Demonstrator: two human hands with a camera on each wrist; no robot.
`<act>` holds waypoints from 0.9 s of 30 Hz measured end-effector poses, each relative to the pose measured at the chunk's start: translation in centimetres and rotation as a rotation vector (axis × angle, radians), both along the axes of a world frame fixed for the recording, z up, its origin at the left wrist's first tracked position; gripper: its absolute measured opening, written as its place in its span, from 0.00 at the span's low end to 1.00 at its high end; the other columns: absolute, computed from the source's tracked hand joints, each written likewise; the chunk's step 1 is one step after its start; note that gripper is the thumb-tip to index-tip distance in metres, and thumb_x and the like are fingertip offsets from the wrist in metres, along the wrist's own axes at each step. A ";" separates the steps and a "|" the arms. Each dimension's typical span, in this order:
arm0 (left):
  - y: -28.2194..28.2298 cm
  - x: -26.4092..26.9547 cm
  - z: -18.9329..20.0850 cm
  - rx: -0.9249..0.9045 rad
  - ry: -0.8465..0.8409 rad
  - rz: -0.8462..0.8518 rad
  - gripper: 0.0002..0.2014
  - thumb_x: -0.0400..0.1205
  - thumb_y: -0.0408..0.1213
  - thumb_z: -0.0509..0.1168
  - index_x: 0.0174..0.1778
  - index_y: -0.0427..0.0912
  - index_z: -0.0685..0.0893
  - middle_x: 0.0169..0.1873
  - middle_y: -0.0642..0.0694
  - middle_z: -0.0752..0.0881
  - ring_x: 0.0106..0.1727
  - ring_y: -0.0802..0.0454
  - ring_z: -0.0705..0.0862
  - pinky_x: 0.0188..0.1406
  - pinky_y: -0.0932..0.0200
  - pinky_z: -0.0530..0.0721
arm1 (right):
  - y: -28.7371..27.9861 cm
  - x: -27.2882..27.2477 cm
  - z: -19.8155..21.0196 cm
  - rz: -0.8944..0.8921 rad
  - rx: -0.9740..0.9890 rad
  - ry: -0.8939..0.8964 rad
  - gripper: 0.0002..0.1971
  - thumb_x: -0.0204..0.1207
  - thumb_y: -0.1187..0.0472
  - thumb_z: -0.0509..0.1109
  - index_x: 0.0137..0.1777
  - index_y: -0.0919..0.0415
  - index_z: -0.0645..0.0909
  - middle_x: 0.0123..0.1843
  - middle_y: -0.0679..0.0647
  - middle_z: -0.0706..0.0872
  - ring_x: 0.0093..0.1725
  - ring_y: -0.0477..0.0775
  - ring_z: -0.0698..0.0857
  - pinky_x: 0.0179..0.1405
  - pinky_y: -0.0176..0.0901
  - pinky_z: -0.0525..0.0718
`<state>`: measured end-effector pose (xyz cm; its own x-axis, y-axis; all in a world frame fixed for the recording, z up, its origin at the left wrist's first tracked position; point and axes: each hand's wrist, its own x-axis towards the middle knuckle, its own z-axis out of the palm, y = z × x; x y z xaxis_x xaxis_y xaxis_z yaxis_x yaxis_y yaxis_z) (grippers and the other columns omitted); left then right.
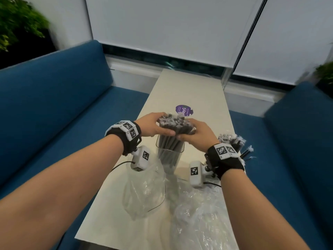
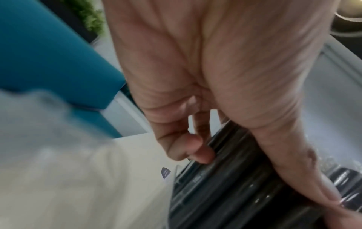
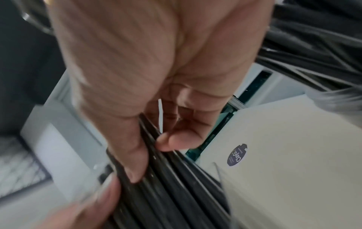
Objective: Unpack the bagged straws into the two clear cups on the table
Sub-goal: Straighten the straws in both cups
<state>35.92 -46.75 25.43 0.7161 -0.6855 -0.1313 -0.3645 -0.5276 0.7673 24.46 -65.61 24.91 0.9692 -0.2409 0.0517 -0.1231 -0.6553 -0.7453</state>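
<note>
A thick bundle of black wrapped straws stands in a clear cup at the table's middle. My left hand grips the bundle from the left, thumb across its near side. My right hand grips it from the right. In the left wrist view the fingers curl onto the dark straws. The right wrist view shows the thumb pressed on the straws. A second cup of straws sits at the right, mostly hidden behind my right wrist.
Two crumpled clear plastic bags lie on the near part of the cream table. A purple round sticker sits beyond the cup. Blue benches flank the narrow table on both sides.
</note>
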 end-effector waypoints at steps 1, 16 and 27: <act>0.2 0.3 -0.2 -0.030 0.040 0.020 0.33 0.74 0.51 0.81 0.75 0.50 0.79 0.62 0.48 0.88 0.47 0.52 0.84 0.37 0.59 0.83 | -0.2 0.1 0.1 -0.020 0.038 -0.027 0.26 0.70 0.59 0.86 0.68 0.53 0.86 0.56 0.51 0.93 0.41 0.55 0.90 0.48 0.51 0.89; 0.8 -1.2 -0.8 -0.027 -0.018 -0.035 0.37 0.73 0.45 0.83 0.77 0.47 0.76 0.67 0.47 0.86 0.66 0.45 0.85 0.68 0.47 0.82 | 0.3 0.2 -0.9 -0.016 0.028 -0.025 0.38 0.67 0.55 0.89 0.77 0.50 0.78 0.65 0.54 0.90 0.48 0.56 0.93 0.55 0.57 0.93; 2.6 -2.0 -1.4 0.171 -0.144 0.004 0.41 0.75 0.52 0.80 0.82 0.47 0.72 0.71 0.47 0.83 0.55 0.50 0.85 0.56 0.57 0.78 | -0.3 -1.7 -1.8 -0.021 -0.086 0.084 0.35 0.68 0.58 0.87 0.76 0.50 0.79 0.66 0.51 0.86 0.42 0.50 0.90 0.49 0.45 0.86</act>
<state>33.95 -44.17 23.98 0.7388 -0.6590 -0.1413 -0.4613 -0.6473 0.6068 22.74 -65.89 23.11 0.9658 -0.2592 -0.0082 -0.1971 -0.7132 -0.6727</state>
